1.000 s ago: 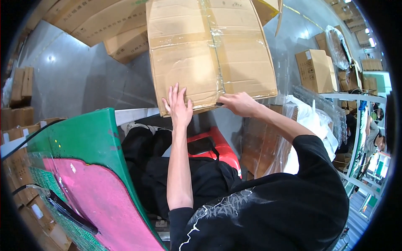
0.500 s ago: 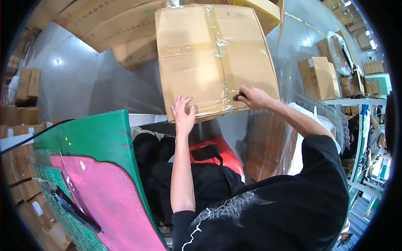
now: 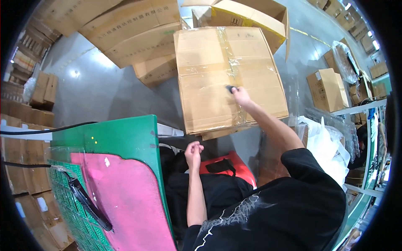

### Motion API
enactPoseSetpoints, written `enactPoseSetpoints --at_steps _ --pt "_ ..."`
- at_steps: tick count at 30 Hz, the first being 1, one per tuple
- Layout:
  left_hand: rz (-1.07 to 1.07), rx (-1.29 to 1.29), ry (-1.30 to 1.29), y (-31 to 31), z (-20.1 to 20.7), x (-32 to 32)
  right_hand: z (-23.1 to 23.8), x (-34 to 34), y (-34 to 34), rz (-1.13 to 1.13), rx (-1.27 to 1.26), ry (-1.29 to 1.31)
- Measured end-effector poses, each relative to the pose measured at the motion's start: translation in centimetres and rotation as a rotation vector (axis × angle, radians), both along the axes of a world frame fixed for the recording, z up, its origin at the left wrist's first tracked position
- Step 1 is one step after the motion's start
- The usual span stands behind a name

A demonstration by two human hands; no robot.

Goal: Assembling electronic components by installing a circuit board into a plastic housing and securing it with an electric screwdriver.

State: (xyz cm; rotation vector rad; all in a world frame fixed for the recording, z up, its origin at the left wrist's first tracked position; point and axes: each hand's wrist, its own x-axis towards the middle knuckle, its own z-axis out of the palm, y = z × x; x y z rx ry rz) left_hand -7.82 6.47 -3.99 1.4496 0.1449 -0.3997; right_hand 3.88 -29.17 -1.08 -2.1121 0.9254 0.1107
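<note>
A large square cardboard box (image 3: 205,96) stands in front of me, its top flaps taped along a central seam. My right hand (image 3: 241,97) is over that seam, left of the box's middle line on the right half, fingers closed round a small black tool (image 3: 230,88) whose exact kind I cannot make out. Below the box's near left corner is my left hand (image 3: 194,151), apart from the cardboard. Its fingers are curled in, with nothing seen in them.
At my left a green-topped table (image 3: 125,134) carries a pink mat (image 3: 125,184), green circuit boards (image 3: 79,209) and a black pen-shaped tool (image 3: 90,205) with a cable. A red stool (image 3: 238,167) is below me. More cartons (image 3: 138,37) and an open box (image 3: 247,21) stand beyond.
My left hand, spread on the box's near edge before, has drawn back off it and curled. With the black tool, my right hand has moved farther along the seam. The view has shifted.
</note>
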Motion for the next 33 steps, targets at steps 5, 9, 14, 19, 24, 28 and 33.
enactPoseSetpoints --at_steps 5,9,14,19,24,28,33 --pt "0.02 0.113 -0.031 3.2 0.2 -0.4 4.6 1.4 3.4 -0.151 0.441 0.042" --pt "0.037 0.096 0.007 3.5 -0.1 -0.7 4.0 0.5 4.5 0.113 0.005 0.022" --pt "0.036 0.054 0.132 3.6 0.4 -1.1 3.9 0.7 6.3 -0.015 -0.111 0.059" --pt "-0.026 0.177 0.239 4.8 0.1 -2.1 2.0 1.7 6.1 0.06 -0.137 0.117" --pt "-0.088 0.167 0.206 2.9 -0.4 -2.1 0.0 2.7 -0.1 -0.089 0.07 -0.05" --pt "-0.012 0.166 0.204 4.0 -1.0 -3.0 6.9 1.7 4.4 0.001 0.145 0.033" --pt "-0.027 0.121 0.02 3.9 -1.4 -1.9 21.6 2.8 14.0 0.436 0.023 -0.462"
